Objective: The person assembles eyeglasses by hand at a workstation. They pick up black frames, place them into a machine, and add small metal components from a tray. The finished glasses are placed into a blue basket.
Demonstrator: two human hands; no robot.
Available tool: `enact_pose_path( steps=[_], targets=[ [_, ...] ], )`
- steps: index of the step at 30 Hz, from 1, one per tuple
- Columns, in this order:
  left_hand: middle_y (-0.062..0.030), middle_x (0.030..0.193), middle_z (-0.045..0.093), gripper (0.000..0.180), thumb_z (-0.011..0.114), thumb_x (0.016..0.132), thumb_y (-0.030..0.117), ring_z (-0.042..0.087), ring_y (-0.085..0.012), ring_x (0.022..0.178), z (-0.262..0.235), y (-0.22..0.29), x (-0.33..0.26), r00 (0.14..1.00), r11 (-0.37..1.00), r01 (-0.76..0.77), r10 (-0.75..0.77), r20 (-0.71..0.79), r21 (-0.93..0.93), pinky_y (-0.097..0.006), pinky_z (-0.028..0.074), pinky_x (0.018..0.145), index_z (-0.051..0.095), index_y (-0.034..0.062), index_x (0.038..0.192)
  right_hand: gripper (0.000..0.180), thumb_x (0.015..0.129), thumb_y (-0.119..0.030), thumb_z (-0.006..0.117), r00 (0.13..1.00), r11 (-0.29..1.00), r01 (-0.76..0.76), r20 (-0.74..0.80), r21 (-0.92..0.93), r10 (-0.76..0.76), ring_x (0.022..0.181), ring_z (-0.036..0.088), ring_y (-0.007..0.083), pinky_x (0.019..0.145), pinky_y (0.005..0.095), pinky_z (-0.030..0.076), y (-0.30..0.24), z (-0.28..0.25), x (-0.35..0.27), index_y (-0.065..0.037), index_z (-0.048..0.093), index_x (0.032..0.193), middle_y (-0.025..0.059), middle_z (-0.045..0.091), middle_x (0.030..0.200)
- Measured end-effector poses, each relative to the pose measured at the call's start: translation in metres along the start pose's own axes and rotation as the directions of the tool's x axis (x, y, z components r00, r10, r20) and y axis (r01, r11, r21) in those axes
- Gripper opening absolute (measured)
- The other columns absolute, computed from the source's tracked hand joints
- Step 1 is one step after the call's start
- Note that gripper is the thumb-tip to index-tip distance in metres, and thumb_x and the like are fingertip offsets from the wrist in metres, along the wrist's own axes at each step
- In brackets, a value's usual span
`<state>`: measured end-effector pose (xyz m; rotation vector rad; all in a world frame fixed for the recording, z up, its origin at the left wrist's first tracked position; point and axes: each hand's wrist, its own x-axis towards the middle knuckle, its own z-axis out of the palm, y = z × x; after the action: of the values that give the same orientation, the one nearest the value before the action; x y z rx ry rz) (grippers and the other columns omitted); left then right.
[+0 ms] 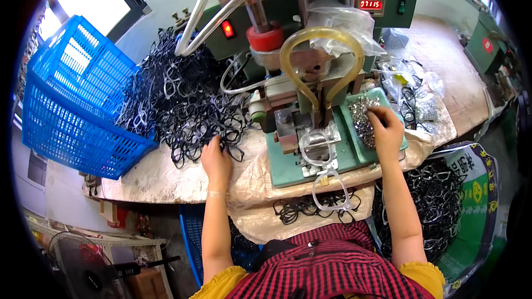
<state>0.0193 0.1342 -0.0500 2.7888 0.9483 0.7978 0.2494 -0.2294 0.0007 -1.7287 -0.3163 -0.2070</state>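
Note:
My left hand [215, 158] is at the near edge of a tangled heap of dark eyeglass frames [183, 97], its fingers closed on a black eyeglass frame [235, 147]. My right hand [387, 130] reaches over a green tray [350, 127] of small metal parts [363, 119]. Its thumb and fingers are pinched together at the parts; whatever is between them is too small to make out. Between my hands, a clear eyeglass frame [318, 206] sits in the metal fixture of a green press [296, 163], one rim hanging over the front edge.
A tilted blue basket [83, 99] stands left of the heap. A curved yellowish tube [288, 50] arches above the fixture. More dark frames lie on a cloth [263, 227] before me and in a sack [482, 216] at right. A fan [83, 268] stands lower left.

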Motion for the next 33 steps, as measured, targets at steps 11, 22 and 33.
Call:
enact_pose_path(
  steps=[11,22,33],
  targets=[
    [0.0027,0.077,0.049,0.02,0.051,0.106,0.022,0.04,-0.0065,0.063,-0.057,0.035,-0.009,0.898,0.185,0.299,-0.386,0.21,-0.936,-0.022,0.034,0.058,0.06,0.0063,0.114,0.016,0.077,0.005,0.071,0.976,0.988,0.152,0.16,-0.006,-0.149,0.089,0.068,0.0177,0.083,0.0299,0.052,-0.041,-0.038,-0.038,-0.001,0.073,0.092,0.0073,0.073,0.092],
    [-0.0099,0.103,0.066,0.013,0.057,0.102,0.008,0.068,-0.0185,0.087,-0.012,0.058,-0.03,0.92,0.132,0.17,-0.378,0.109,-0.976,-0.033,0.059,0.077,0.059,0.0022,0.113,0.032,0.08,0.002,0.073,0.968,0.908,0.043,0.206,0.418,-0.141,0.089,0.064,0.0124,0.084,0.0254,0.05,-0.081,0.046,-0.029,0.003,0.058,0.108,0.0066,0.065,0.1],
    [-0.0224,0.115,0.063,0.009,0.05,0.103,0.006,0.067,-0.0278,0.091,-0.139,0.176,0.035,0.875,0.184,-0.483,0.13,-0.465,-0.856,-0.039,0.058,0.077,0.051,0.0009,0.11,0.046,0.083,0.001,0.07,0.923,0.74,-0.306,0.377,0.599,0.076,0.097,0.064,0.0116,0.094,0.0276,0.047,-0.113,0.05,-0.045,0.004,0.051,0.125,0.009,0.07,0.109]
  ],
)
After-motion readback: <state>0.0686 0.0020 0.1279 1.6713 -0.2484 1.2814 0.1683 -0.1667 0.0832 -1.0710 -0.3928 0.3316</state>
